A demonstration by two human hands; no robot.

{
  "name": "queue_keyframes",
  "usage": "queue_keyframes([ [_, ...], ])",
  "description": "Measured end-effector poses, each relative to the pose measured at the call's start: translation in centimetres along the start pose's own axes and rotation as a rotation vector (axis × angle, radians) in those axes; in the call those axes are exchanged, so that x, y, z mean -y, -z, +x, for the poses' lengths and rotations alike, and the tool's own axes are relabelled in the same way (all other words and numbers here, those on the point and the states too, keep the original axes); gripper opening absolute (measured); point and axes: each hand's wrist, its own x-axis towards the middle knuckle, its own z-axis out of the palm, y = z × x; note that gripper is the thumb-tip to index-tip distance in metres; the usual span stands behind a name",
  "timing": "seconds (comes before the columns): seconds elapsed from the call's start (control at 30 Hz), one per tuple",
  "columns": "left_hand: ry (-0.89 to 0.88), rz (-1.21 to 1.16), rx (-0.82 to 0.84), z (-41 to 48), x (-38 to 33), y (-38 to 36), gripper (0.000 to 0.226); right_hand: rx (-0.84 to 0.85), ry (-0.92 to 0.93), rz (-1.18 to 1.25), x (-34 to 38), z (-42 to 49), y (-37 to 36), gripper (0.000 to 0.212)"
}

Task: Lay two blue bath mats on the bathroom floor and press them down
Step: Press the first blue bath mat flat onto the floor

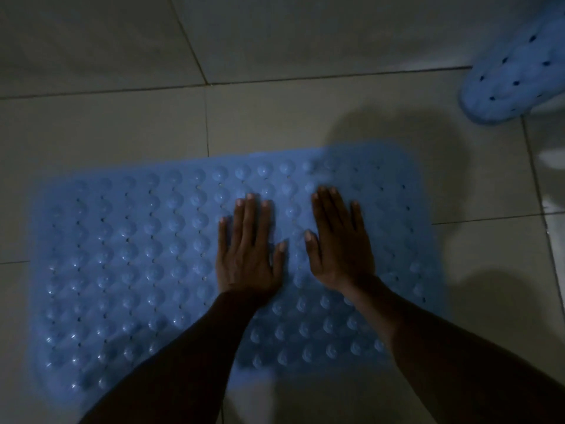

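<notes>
My fingers point(249, 215) lay straight and slightly spread, gripping nothing. My left hand point(247, 255) and right hand point(339, 249) rested palm-down, side by side, near the middle of the mat point(137, 255), which was spread flat on the tiled floor point(122, 56). It seemed light, soft and rubbery, with domed bumps and small holes, so I judged flat-palm pressure out toward the edges would seat it, with a corner the best place to lift it. The second mat point(516, 71) sat curled at the far right, well apart, not yet laid.

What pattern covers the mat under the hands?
The mat is blue, with rows of round bumps and holes; head view.
</notes>
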Motion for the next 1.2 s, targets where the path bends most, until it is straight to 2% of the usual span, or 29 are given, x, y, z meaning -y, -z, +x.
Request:
queue_keyframes([
  [0.17, 0.007, 0.062, 0.062, 0.6, -0.3, -0.8, 0.077, -0.002, 0.02, 0.046, -0.2, -0.2, 0.1, 0.065],
  [0.33, -0.006, 0.039, 0.041, 0.6, -0.5, -0.9, 0.078, 0.033, -0.044, -0.037, -4.1, -0.7, 1.4, 0.07],
  [0.47, 0.006, 0.023, 0.024, 0.4, -0.7, -0.6, 0.075, 0.083, -0.022, -0.052, -4.8, -0.5, 1.0, 0.073],
  [0.63, -0.021, -0.07, 0.018, 0.4, -4.8, -1.1, 0.075, 0.012, -0.019, -0.004, -5.0, -0.7, 0.9, 0.067],
  [0.87, -0.045, -0.044, 0.031, 0.4, -4.6, -1.7, 0.08, -0.038, -0.078, 0.058, -5.2, -1.2, 2.3, 0.066],
  [1.03, -0.035, -0.027, 0.016, 0.3, -4.7, -1.9, 0.079, -0.014, -0.001, -0.039, -9.5, -3.8, 2.0, 0.07],
  [1.2, -0.043, -0.046, 0.008, 0.6, -6.1, -1.2, 0.077, 0.021, -0.006, -0.044, -9.8, -3.7, 1.5, 0.074],
])
